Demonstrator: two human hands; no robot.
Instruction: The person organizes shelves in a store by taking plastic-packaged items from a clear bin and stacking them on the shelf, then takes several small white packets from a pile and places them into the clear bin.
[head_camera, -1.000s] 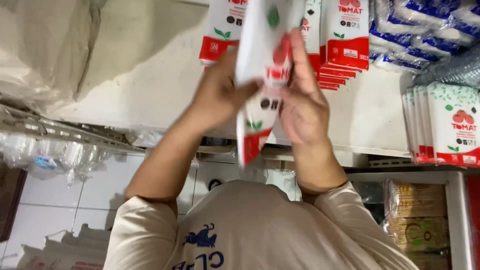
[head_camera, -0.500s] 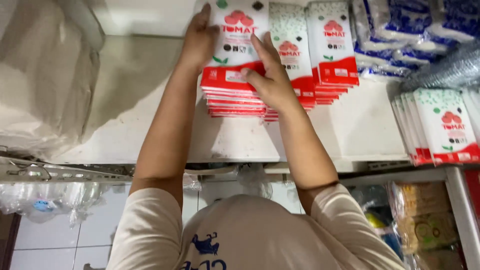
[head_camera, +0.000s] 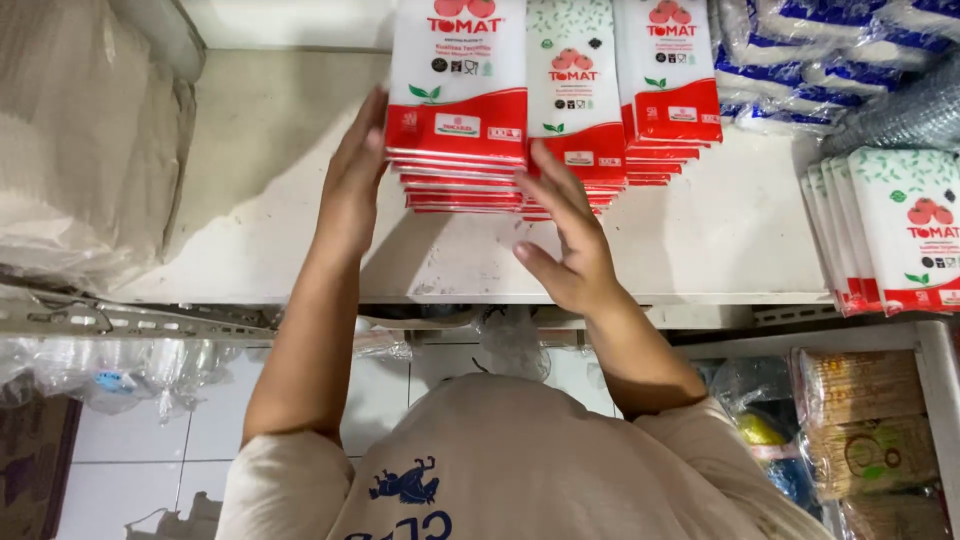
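I see both hands raised to a white shelf (head_camera: 700, 240) — the view looks up from below; my left hand (head_camera: 352, 180) lies flat, fingers together, against the left edge of a stack of flat white-and-red plastic packets printed with tomatoes (head_camera: 457, 110); my right hand (head_camera: 565, 235) is spread open, fingertips touching the stack's lower edge, pinching nothing; the stack rests on the shelf, just beside two similar packet stacks (head_camera: 620, 100); blue-and-white bags (head_camera: 790, 70) lie further right — more upright tomato packets (head_camera: 900, 230) stand at the shelf's right end.
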